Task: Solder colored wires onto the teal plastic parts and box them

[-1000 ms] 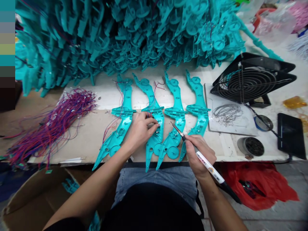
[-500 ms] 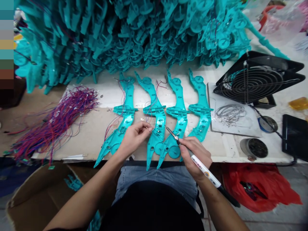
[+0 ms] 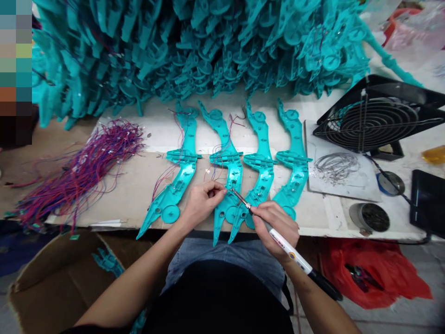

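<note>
My right hand (image 3: 276, 227) is closed around the white and black handle of a soldering iron (image 3: 292, 254). The iron's metal tip points up and left, at the lower half of the second teal plastic part (image 3: 235, 174). Close by that tip, my left hand (image 3: 205, 203) pinches a thin wire, mostly hidden by the fingertips. Red and blue wires (image 3: 229, 132) trail over this part. To its left lies another wired teal part (image 3: 189, 134). Two similar parts, a third (image 3: 262, 139) and a fourth (image 3: 292, 139), lie to the right.
A large heap of teal parts (image 3: 194, 46) fills the back. Red and blue wires (image 3: 93, 171) lie bunched at left. On the right are a black fan (image 3: 365, 118), a board with coiled solder-like wire (image 3: 337, 167) and a round tin (image 3: 373, 217). A red bag (image 3: 382, 273) sits below.
The soldering iron's tip has moved left and slightly down onto the second teal part. My left fingertips have come closer to the tip. The view has shifted slightly.
</note>
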The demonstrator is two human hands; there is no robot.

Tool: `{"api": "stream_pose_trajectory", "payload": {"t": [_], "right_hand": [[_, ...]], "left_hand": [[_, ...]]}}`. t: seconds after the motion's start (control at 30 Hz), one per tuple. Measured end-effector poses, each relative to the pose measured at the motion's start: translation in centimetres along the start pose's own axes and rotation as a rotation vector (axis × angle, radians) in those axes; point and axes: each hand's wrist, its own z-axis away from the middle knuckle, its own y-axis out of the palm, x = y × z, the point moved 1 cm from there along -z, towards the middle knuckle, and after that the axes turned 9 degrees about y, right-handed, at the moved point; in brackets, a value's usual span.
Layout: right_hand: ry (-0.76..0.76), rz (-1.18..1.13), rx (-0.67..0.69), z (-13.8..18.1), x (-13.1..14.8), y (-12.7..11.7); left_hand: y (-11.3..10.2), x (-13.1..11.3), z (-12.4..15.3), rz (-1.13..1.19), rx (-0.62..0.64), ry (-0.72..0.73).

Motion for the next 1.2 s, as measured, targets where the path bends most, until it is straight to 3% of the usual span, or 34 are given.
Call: {"api": "stream_pose_trajectory", "payload": {"t": [0.2,0.67,1.2], "right_hand": [[-0.124,0.031,-0.002,0.1,-0.4,0.1],[-0.207,0.056,0.04,0.3,-0.4,0.3],[-0.079,0.06,-0.11,-0.1,-1.4,-1.0]], "left_hand": [[0.1,-0.2,-0.1,-0.022,-0.009,0.019],[0.1,-0.9,-0.4,-0.006,-0.012,0.024],[0.1,-0.6,-0.3,0.01,0.002,-0.023]]}}
